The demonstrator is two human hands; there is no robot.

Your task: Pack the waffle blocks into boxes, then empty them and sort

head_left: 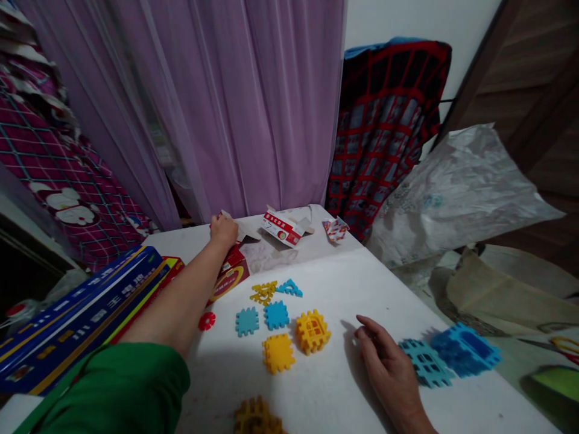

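Note:
My left hand (223, 231) reaches to the far end of the white table (344, 283) and rests on a torn white cardboard flap (246, 230) above a red printed box (229, 272). A second opened carton (281, 227) lies to its right. My right hand (388, 364) lies on the table, fingers apart and holding nothing, right next to a teal plastic waffle block panel (425, 363) and a blue hollow block cube (465, 349). Between my hands are several interlocking blocks in yellow and blue, including a yellow cube (312, 331) and a blue square (276, 315).
A long blue boxed package (76, 319) lies at the table's left edge. A crumpled plastic sheet (461, 193) hangs past the right edge. A purple curtain (217, 102) stands behind the table, and patterned cloth hangs on both sides.

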